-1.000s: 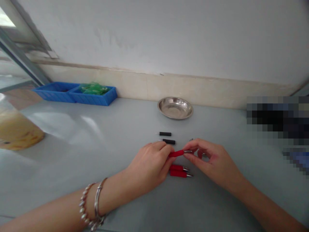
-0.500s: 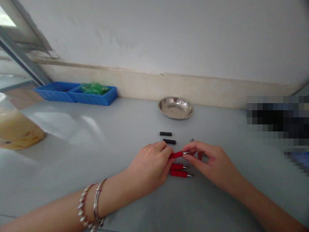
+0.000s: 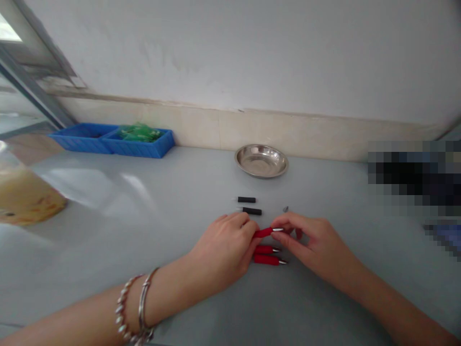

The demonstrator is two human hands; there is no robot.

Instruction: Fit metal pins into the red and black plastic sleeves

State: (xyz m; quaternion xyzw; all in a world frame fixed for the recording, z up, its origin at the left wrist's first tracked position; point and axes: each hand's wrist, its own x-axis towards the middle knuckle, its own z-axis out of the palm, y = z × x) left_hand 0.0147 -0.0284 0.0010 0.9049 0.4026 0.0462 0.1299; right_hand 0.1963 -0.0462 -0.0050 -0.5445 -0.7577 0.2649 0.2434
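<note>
My left hand is closed around a red pen part with a silver tip pointing right. The thumb and index finger of my right hand pinch that part at its silver tip. Just below, two more red pen parts with silver tips lie side by side on the table, their left ends close to my left hand. Beyond my left hand rest two black pen grips with thin pale ends facing left. A small metal tip lies above my right fingers.
A round steel dish stands near the wall. At the back left are joined blue trays, one holding green plastic. A clear container with yellowish contents stands at the left edge. Blurred dark and blue items are at the right.
My right fingers have shifted very slightly at the silver tip, and more of the tip shows. My left hand keeps its hold on the red part.
</note>
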